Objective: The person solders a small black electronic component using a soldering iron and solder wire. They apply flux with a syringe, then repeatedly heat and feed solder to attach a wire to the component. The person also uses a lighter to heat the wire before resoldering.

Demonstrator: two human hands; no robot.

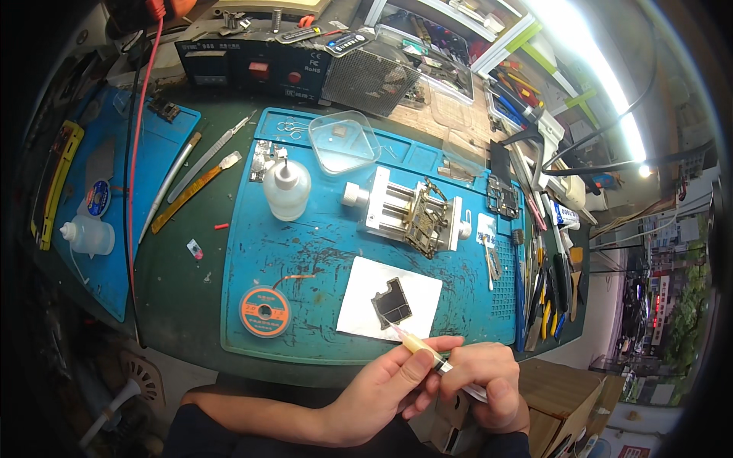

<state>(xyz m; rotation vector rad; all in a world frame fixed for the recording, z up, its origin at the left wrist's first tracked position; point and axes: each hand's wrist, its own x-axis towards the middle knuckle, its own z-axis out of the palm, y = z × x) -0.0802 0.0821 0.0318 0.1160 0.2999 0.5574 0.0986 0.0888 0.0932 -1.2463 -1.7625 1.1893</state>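
My left hand point(372, 398) pinches the barrel of a syringe point(417, 345) filled with something pale yellow. Closed around its rear end is my right hand point(489, 382), whose fingers partly hide that end. The thin tip points up and left, close to the lower edge of a small dark circuit board point(391, 303); whether it touches cannot be made out. Under the board lies a white sheet point(353, 305). Behind it, a metal clamp holder point(378, 210) grips another circuit board point(424, 221).
A blue work mat point(321, 259) bears a solder wick spool point(265, 311), a white dispensing bottle point(287, 191) and a clear plastic box point(343, 143). Tweezers and other hand tools point(546, 305) crowd the right edge. A scalpel point(210, 155) and a brush point(196, 192) lie left.
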